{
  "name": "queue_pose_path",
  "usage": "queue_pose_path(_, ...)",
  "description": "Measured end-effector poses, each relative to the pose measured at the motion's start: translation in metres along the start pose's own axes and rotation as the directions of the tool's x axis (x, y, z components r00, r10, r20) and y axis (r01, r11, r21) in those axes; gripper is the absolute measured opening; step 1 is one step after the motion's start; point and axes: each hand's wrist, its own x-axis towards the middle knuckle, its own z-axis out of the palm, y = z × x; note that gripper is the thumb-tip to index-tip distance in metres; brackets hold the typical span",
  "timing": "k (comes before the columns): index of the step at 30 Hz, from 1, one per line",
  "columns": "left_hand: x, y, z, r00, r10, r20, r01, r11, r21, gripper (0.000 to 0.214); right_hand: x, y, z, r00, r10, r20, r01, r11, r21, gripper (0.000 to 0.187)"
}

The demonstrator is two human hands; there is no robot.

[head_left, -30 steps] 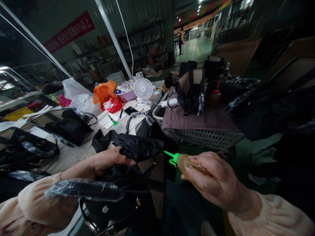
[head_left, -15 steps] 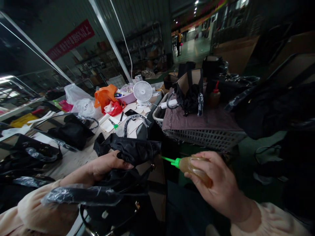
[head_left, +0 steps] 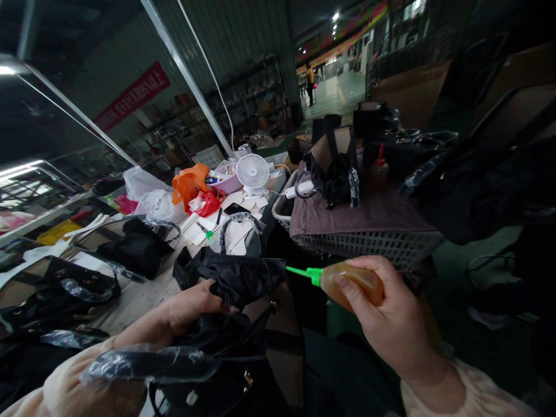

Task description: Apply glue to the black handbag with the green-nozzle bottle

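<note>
My right hand [head_left: 391, 313] is wrapped round a squeeze bottle [head_left: 347, 284] of amber liquid, probably glue. Its thin green nozzle points left, the tip at or very near the edge of the black bag [head_left: 247, 269] in front of me. Gripping the bag's gathered black fabric is my left hand [head_left: 197, 304], with some of its fingers hidden in the folds. One plastic-wrapped handle [head_left: 241, 223] stands up behind the bag; another wrapped handle [head_left: 152, 365] crosses over my left sleeve. Gold-coloured hardware [head_left: 247, 377] shows low on the bag.
More black bags [head_left: 134, 246] lie on the table at left. A white fan [head_left: 252, 174], an orange plastic bag [head_left: 191, 184] and a phone [head_left: 235, 208] are farther back. To the right, a cloth-covered grey basket [head_left: 369, 246] bears another bag and a red-tipped bottle [head_left: 379, 171].
The bottle has risen and turned more level, bringing its nozzle tip up to the bag's edge. My left hand keeps its hold on the bag. The camera view has shifted slightly.
</note>
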Motion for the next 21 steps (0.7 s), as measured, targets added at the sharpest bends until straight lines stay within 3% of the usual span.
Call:
queue_pose_path(9, 0.002, -0.0033, -0.0038, 1.0, 0.022, -0.014, -0.021, 0.999, 0.037, 0.032, -0.0011, -0.0075, -0.0018, 0.98, 0.192, 0.051, -0.193, 0.981, 0.023, 0.02)
queue_pose_path(14, 0.0004, -0.0025, -0.0026, 0.999, 0.023, -0.035, -0.021, 0.998, 0.051, 0.03, 0.0039, -0.0064, -0.0006, 0.914, 0.392, 0.1, -0.4, 0.913, 0.075, 0.025)
queue_pose_path(21, -0.0011, 0.0008, 0.0009, 0.999, 0.028, -0.027, -0.027, 0.999, 0.032, 0.027, 0.0027, 0.0004, -0.0005, 0.856, 0.477, 0.2, -0.508, 0.849, 0.145, 0.028)
